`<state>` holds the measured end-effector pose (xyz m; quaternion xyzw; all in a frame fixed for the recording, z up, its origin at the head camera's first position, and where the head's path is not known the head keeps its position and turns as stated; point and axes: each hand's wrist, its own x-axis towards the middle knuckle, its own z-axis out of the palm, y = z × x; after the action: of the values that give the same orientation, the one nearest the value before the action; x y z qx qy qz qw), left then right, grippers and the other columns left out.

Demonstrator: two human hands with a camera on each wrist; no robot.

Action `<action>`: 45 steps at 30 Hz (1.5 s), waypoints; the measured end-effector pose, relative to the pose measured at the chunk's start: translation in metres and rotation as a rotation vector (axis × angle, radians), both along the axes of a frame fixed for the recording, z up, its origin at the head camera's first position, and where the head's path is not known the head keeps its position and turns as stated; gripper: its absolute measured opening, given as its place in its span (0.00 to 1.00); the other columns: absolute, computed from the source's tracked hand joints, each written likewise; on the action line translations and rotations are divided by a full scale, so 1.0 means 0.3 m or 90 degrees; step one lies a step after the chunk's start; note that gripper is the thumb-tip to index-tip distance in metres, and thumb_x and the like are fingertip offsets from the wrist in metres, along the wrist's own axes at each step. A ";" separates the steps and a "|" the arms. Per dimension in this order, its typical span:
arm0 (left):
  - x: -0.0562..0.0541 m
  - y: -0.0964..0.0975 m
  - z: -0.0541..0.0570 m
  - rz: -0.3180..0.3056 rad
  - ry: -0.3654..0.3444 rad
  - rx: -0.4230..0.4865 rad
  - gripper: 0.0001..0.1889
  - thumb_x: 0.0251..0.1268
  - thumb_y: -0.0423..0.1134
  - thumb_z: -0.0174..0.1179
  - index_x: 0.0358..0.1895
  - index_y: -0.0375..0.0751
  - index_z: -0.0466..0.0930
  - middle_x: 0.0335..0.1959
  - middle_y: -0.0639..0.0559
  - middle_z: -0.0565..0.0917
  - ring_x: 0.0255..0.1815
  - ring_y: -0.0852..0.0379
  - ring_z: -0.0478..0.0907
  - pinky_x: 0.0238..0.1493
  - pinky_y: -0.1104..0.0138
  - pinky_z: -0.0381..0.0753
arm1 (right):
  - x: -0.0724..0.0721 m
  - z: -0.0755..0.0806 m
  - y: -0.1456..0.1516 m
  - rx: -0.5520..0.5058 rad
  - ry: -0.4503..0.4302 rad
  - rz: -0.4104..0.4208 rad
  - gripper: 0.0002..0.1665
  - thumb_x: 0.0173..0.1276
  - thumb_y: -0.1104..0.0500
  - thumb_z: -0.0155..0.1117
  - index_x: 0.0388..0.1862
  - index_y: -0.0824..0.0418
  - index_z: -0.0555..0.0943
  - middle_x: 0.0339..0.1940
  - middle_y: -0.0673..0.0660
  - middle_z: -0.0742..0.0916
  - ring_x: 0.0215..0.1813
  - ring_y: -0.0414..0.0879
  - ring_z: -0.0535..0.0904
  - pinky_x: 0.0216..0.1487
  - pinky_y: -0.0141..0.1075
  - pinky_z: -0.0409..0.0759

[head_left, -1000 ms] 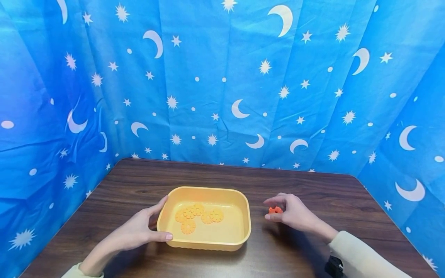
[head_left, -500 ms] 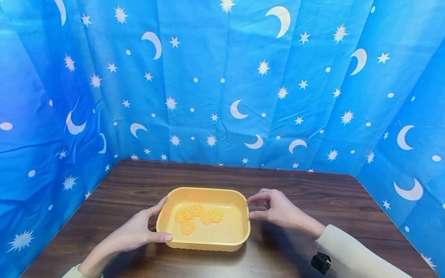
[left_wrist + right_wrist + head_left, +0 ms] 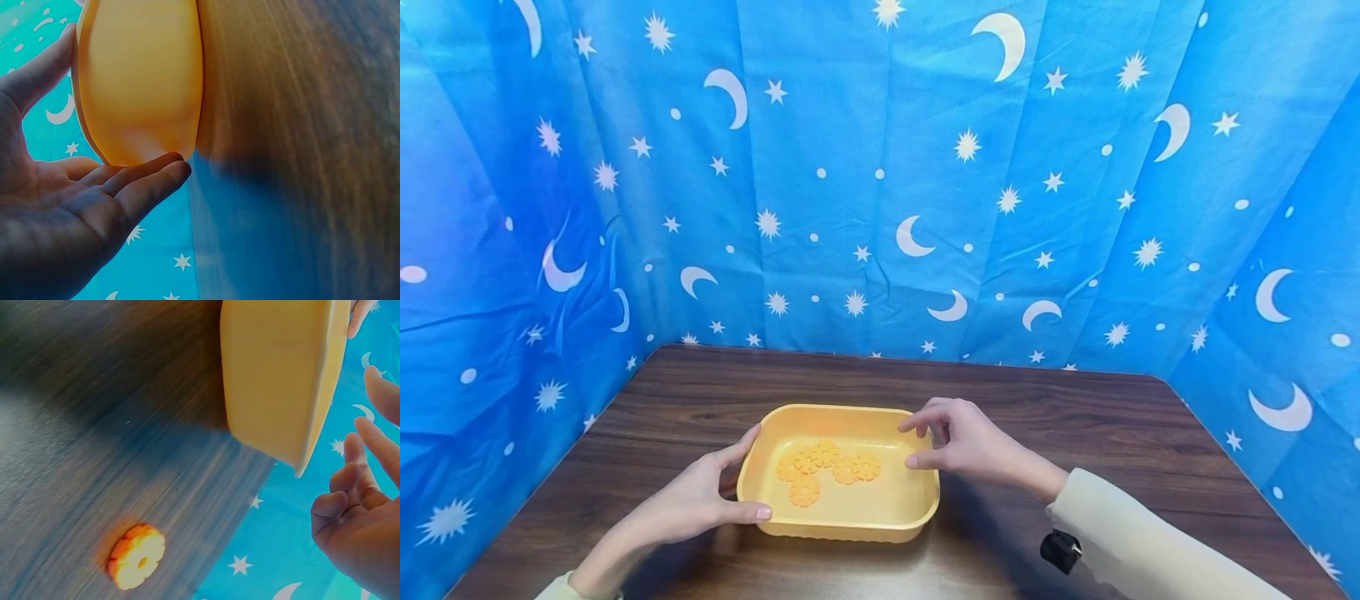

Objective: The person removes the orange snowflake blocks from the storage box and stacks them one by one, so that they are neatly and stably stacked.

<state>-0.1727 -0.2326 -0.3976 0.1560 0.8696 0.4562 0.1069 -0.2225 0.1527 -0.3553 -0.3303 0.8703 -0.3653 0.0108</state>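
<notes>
My left hand (image 3: pixel 688 496) holds the left end of a yellow plastic tray (image 3: pixel 880 533), thumb at its near corner and fingers along the far side. The left wrist view shows that hand's fingers (image 3: pixel 153 181) against the tray's end wall. Several flat, orange, notched discs (image 3: pixel 805 490) lie inside, some overlapping. Over the tray's right rim reaches my right hand (image 3: pixel 970 442), thumb and fingers apart with nothing between them. An orange notched piece (image 3: pixel 137 556), thicker than the discs, lies on the table in the right wrist view; the right hand and arm hide it in the head view.
The dark wood-grain table (image 3: pixel 1075 400) bears the tray near its front middle. Blue cloth (image 3: pixel 835 208) with white moons and stars hangs behind and at both sides. A black device (image 3: pixel 1060 552) sits at the right wrist.
My right hand has moved left from around the orange piece to over the tray's right rim, leaving that piece on the table. The left hand and the tray have stayed nearly still.
</notes>
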 end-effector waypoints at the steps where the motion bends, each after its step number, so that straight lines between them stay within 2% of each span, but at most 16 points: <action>1: 0.000 0.000 0.000 0.000 0.000 0.000 0.61 0.58 0.48 0.80 0.85 0.30 0.46 0.83 0.29 0.55 0.78 0.31 0.61 0.67 0.48 0.77 | -0.002 0.000 -0.008 0.007 0.003 0.001 0.21 0.60 0.54 0.85 0.50 0.58 0.91 0.34 0.45 0.82 0.26 0.41 0.72 0.27 0.32 0.72; 12: 0.000 -0.003 0.000 -0.002 0.005 -0.001 0.61 0.58 0.49 0.80 0.84 0.30 0.46 0.83 0.29 0.55 0.79 0.30 0.60 0.67 0.47 0.76 | -0.033 -0.025 -0.099 0.047 0.006 0.069 0.23 0.58 0.59 0.85 0.53 0.59 0.90 0.37 0.44 0.83 0.27 0.41 0.69 0.29 0.32 0.71; 19: -0.001 -0.001 0.002 -0.001 0.000 -0.001 0.61 0.59 0.49 0.79 0.85 0.30 0.46 0.83 0.29 0.54 0.79 0.30 0.60 0.67 0.46 0.77 | -0.051 -0.039 -0.147 0.065 -0.018 0.120 0.25 0.59 0.60 0.85 0.56 0.60 0.89 0.39 0.54 0.85 0.26 0.45 0.71 0.28 0.31 0.69; 24: 0.000 0.001 0.004 0.001 0.002 -0.006 0.61 0.58 0.49 0.79 0.84 0.30 0.46 0.83 0.29 0.54 0.79 0.30 0.61 0.67 0.46 0.76 | -0.064 -0.052 -0.184 0.085 -0.041 0.117 0.27 0.58 0.62 0.85 0.58 0.62 0.89 0.41 0.58 0.86 0.29 0.47 0.72 0.30 0.33 0.71; 31: -0.001 -0.004 0.004 -0.009 0.006 0.008 0.61 0.58 0.48 0.79 0.84 0.28 0.46 0.83 0.28 0.53 0.79 0.30 0.60 0.67 0.50 0.77 | -0.081 -0.075 -0.232 0.112 -0.043 0.116 0.29 0.56 0.60 0.86 0.58 0.62 0.89 0.39 0.58 0.87 0.30 0.41 0.70 0.32 0.32 0.71; 37: -0.001 -0.004 0.002 -0.005 0.001 0.007 0.61 0.59 0.49 0.79 0.84 0.29 0.46 0.83 0.28 0.53 0.78 0.31 0.62 0.67 0.50 0.77 | -0.094 -0.090 -0.260 0.121 -0.046 0.121 0.30 0.55 0.60 0.87 0.57 0.62 0.89 0.38 0.57 0.86 0.31 0.40 0.70 0.33 0.31 0.72; 45: -0.002 -0.004 0.001 -0.007 -0.003 0.011 0.61 0.58 0.49 0.79 0.85 0.30 0.46 0.83 0.28 0.54 0.77 0.31 0.64 0.65 0.52 0.80 | -0.107 -0.109 -0.275 0.112 -0.064 0.134 0.32 0.52 0.59 0.89 0.58 0.63 0.89 0.39 0.57 0.87 0.39 0.48 0.77 0.39 0.31 0.75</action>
<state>-0.1734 -0.2340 -0.3973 0.1608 0.8643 0.4637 0.1100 -0.2546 0.0702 -0.3878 -0.3985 0.8579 -0.3007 0.1217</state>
